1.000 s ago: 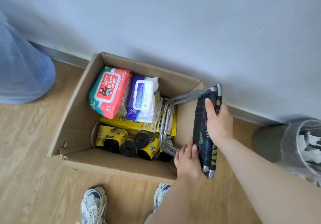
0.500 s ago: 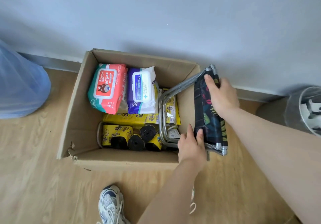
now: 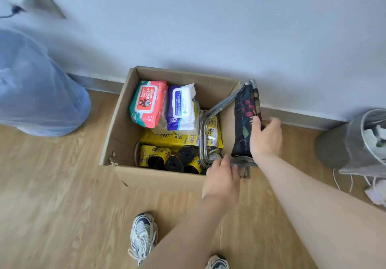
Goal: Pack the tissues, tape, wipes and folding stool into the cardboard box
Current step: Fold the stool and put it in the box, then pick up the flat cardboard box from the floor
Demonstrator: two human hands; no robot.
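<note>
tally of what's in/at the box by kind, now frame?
Wipes packs: 2, red and purple
Yellow flat pack: 1
Black rolls in yellow wrap: at least 4 ends visible; exact count unclear
Folding stool: 1, at the box's right wall, both hands on it
Total: at least 8

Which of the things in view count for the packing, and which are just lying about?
Job: box, stool, red wipes, purple wipes, left hand, right hand.
Lying about: blue bag, bin, shoe.
</note>
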